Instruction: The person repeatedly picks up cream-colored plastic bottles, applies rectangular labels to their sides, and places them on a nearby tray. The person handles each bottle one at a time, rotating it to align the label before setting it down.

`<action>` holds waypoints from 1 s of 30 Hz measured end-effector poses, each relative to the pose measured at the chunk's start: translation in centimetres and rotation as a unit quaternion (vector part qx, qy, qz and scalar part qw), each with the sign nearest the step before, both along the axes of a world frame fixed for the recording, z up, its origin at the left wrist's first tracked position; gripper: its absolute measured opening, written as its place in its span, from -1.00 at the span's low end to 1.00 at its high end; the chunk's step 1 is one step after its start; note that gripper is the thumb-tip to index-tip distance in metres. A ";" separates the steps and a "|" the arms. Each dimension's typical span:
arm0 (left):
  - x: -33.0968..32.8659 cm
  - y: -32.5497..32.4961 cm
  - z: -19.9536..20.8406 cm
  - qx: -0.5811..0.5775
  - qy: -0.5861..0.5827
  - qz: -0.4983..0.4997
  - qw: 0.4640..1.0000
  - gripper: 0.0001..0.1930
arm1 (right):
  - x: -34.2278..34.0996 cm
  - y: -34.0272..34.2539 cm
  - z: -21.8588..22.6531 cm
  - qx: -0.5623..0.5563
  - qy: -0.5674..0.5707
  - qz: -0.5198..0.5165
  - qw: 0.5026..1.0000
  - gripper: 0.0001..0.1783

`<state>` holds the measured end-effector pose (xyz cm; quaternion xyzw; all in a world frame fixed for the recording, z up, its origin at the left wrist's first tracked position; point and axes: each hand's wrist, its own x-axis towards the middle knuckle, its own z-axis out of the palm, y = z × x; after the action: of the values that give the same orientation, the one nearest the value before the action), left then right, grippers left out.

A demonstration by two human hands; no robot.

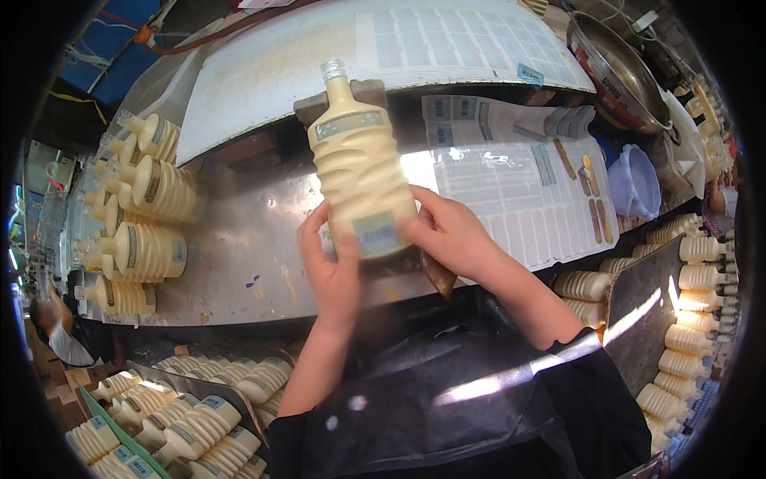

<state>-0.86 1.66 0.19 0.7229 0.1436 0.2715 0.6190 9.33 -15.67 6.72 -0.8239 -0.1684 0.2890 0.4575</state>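
A cream-coloured bottle (359, 172) with a wavy ribbed body and a clear threaded neck lies tilted in front of me, its neck pointing away. My left hand (330, 259) grips its lower left side, thumb near the base. On the lower right side, my right hand (453, 233) holds it with the thumb by a silvery-blue label (377, 231) near the base. Another label (349, 124) runs across the bottle's shoulder. Behind the shoulder is a grey-brown block (369, 92), partly hidden by the bottle.
Sticker sheets (511, 215) spread to the right, with gold strips lying on them. Beyond them stand a pale purple bucket (636, 185) and a large metal pan (626, 60). More cream bottles (152, 251) line the metal table's (239, 299) left end. Others fill crates (215, 371) below.
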 end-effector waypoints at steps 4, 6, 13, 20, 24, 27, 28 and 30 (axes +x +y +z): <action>0.0 -0.4 0.3 0.010 0.014 -0.003 1.000 -0.39 | -0.4 0.6 0.9 -0.031 -0.043 0.002 0.999 -0.33; 0.1 -0.4 0.5 -0.003 0.016 -0.007 1.000 -0.35 | -0.4 0.6 1.1 -0.033 -0.043 0.002 0.999 -0.33; 0.2 -0.5 0.8 -0.039 0.002 -0.018 0.999 -0.34 | -0.4 0.7 1.3 -0.056 -0.055 0.006 0.997 -0.33; 0.1 -0.4 0.6 -0.036 0.005 -0.019 0.999 -0.34 | -0.4 0.7 1.6 -0.051 -0.036 0.005 0.998 -0.34; 0.1 -0.6 0.9 -0.035 0.013 -0.012 0.999 -0.35 | -0.5 0.7 1.4 -0.042 -0.041 0.000 0.998 -0.35; 0.2 -0.5 0.8 -0.039 0.013 -0.013 0.999 -0.33 | -0.3 0.5 0.5 -0.020 -0.025 -0.008 0.999 -0.36; 0.1 -0.5 0.8 -0.036 0.014 -0.015 0.999 -0.32 | -0.2 0.4 0.2 -0.011 -0.014 -0.011 1.000 -0.36; 0.0 -0.4 0.7 -0.031 0.015 -0.020 0.999 -0.29 | -0.2 0.4 0.8 -0.021 -0.003 -0.005 1.000 -0.36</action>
<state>-0.87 1.27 0.93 0.7101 0.1467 0.2435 0.6442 9.16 -15.24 7.51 -0.8349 -0.1596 0.2879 0.4412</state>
